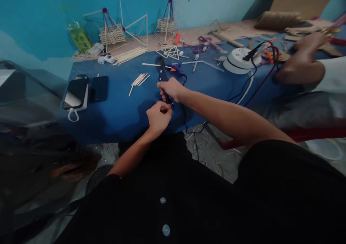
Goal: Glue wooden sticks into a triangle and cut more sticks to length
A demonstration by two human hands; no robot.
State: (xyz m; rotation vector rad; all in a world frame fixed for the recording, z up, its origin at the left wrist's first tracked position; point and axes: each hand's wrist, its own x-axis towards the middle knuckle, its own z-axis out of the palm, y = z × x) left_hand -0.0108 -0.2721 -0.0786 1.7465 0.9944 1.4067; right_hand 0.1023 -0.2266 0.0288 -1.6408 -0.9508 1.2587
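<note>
Nearest, the left hand [159, 118] curls its fingers at the handle end of a dark, pivoted hand cutter [162, 72]; whether they pinch anything cannot be told. The right hand [172, 88] grips the cutter's handles, its head pointing away over the blue tabletop [119, 116]. The step in hand looks like fiddling with the handle end; the next move seems to call for a firm right-hand hold and careful left fingertips. Left of the cutter lie short wooden sticks [139, 79]. A longer stick [151, 64] reaches to its head, with a blue glue gun [178, 70] just right. Beyond the cutter lies a triangular stick frame [171, 52]; farther beyond, two stacked-stick structures [115, 34] with purple tops. Well right of the cutter is a co-worker's forearm [300, 71].
</note>
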